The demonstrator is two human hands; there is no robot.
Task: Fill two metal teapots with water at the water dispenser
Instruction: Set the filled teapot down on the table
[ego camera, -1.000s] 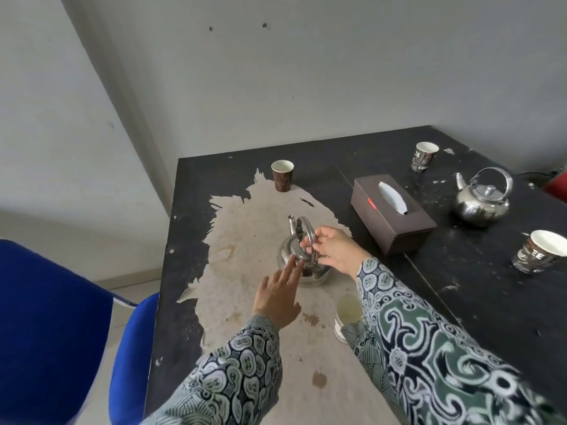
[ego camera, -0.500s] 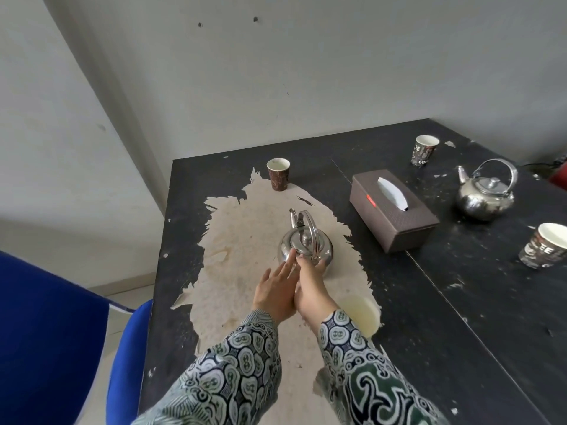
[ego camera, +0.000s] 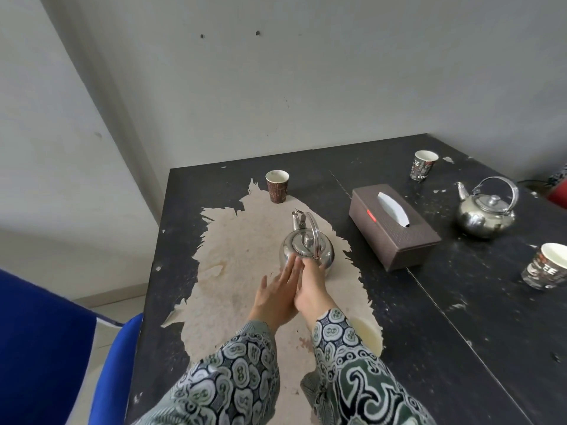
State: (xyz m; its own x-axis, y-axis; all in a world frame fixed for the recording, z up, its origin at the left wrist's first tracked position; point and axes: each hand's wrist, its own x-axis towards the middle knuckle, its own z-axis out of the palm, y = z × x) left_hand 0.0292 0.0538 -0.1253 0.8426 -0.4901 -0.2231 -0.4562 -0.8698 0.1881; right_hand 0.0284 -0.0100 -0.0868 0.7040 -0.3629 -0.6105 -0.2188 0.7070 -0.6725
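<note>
The left hand [ego camera: 277, 294] lies flat with fingers straight, its fingertips [ego camera: 291, 265] touching the near wall of the near teapot [ego camera: 306, 251]; it holds nothing. The right hand [ego camera: 313, 286] sits close against the left, reaching to the same side of the pot at the foot of the bail handle [ego camera: 314, 237]; its fingers are hidden from above, so whether it grips the pot or only touches it cannot be told. The near teapot stands upright on the table [ego camera: 460, 332], lid on, spout pointing away. The second teapot [ego camera: 486, 211] stands well apart at the far right, untouched. No water dispenser is in view, so both pots are judged still unfilled. Recommended practice for the step in hand: lift by the raised bail handle, steady the body with the flat hand, keep the pot level so the lid stays seated, and clear the tissue box [ego camera: 394, 223] on the way off. Surface condition: the black top coating has peeled away in a large pale patch [ego camera: 242, 271] beneath the near teapot, with chips and flecks elsewhere. Three paper cups are present: one behind the pot [ego camera: 277, 186], one far back [ego camera: 424, 165], one at the right edge [ego camera: 547, 266]. A blue chair [ego camera: 40, 348] stands to the left; the table sits in a corner of plain grey wall [ego camera: 306, 87].
</note>
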